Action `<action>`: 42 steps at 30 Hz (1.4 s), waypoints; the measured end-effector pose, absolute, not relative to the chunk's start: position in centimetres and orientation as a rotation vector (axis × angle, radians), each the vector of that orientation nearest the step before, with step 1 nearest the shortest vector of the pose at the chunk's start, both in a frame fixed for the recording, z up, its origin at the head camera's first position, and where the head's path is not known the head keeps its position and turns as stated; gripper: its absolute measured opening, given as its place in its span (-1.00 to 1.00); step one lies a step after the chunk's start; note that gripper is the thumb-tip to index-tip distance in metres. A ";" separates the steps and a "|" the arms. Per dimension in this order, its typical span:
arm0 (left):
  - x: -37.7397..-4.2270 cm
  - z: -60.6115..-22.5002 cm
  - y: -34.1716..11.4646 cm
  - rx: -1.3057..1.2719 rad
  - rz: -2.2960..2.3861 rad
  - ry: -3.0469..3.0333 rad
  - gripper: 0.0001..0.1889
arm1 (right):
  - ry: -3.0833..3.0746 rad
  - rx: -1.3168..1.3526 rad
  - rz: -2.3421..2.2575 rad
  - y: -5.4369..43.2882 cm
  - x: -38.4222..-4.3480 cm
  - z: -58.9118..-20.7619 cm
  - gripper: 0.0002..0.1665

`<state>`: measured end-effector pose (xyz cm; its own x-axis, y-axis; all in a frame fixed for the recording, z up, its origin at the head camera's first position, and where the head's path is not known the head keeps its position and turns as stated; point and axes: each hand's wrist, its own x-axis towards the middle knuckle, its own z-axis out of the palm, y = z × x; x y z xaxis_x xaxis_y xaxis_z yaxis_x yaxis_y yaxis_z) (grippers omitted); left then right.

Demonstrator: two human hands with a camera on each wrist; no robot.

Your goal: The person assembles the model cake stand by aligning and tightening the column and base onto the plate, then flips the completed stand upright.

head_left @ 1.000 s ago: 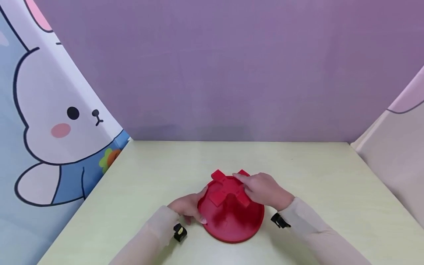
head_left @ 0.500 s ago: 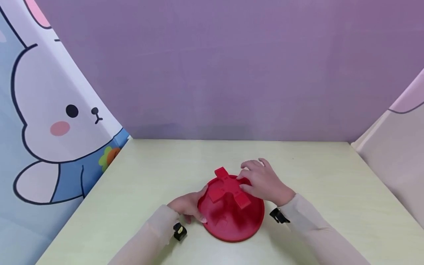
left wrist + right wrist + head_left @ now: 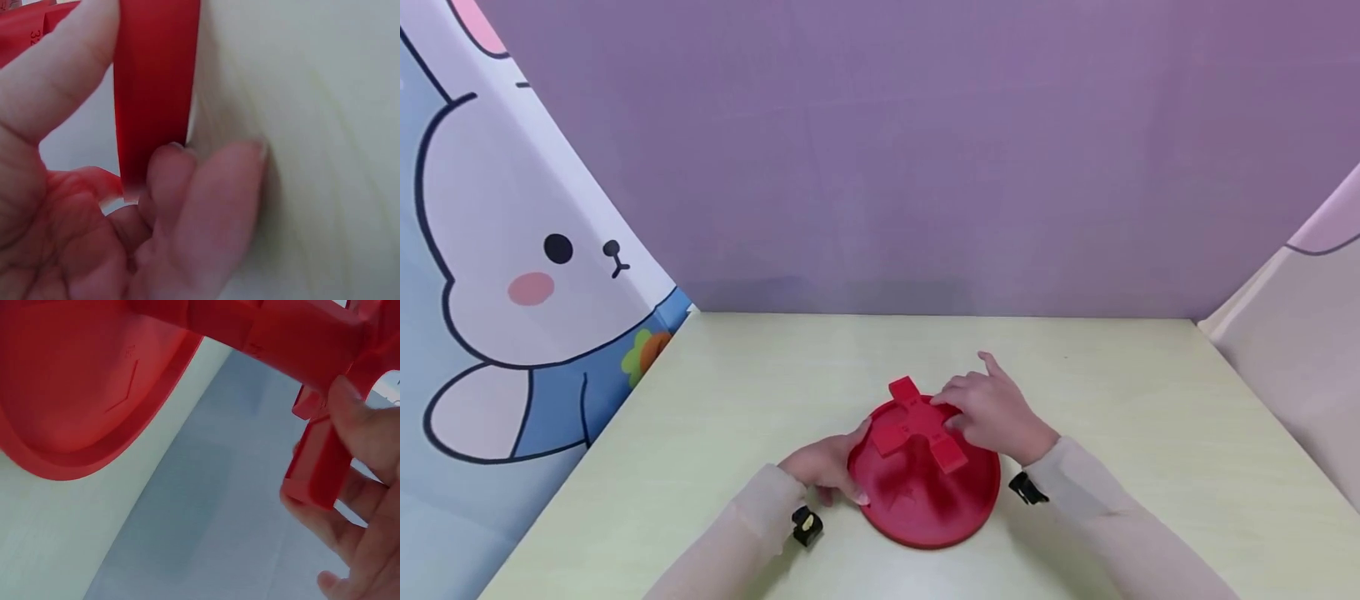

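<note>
A red round base (image 3: 925,525) with a raised rim lies on the table. From it rises a red post (image 3: 231,322) that carries a red four-armed cross piece (image 3: 917,421) above the base. My left hand (image 3: 825,467) grips the base's left edge, thumb on the near side and fingers curled at the rim (image 3: 159,81) in the left wrist view. My right hand (image 3: 996,417) pinches one arm of the cross (image 3: 322,462), with the thumb on one side and fingers behind it; its little finger sticks out. That arm is mostly hidden by the hand in the head view.
The pale table (image 3: 760,375) meets a purple backdrop (image 3: 880,167) at its far edge. A curtain with a cartoon rabbit (image 3: 497,250) hangs on the left, and a white and pink cloth (image 3: 1300,333) on the right. Black straps (image 3: 1028,489) are worn at the wrists.
The right hand has gone from pointing a finger along the cross arm to pinching it. The cross piece has turned slightly clockwise. The left hand keeps its grip on the base.
</note>
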<state>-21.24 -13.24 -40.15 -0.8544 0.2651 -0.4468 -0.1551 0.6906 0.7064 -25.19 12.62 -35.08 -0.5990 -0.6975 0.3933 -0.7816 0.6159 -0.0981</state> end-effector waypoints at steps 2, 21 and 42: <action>-21.3 -40.2 -13.3 0.102 1.068 2.369 0.17 | -2.502 1.196 0.377 12.7 -25.2 -35.1 -0.53; -21.4 -39.4 -15.0 0.096 1.157 2.369 -0.13 | -2.692 0.885 0.919 17.3 -24.6 -35.9 -0.45; -21.1 -39.6 -15.2 0.033 1.094 2.447 -0.11 | -3.010 0.711 1.430 19.0 -23.5 -40.3 -0.33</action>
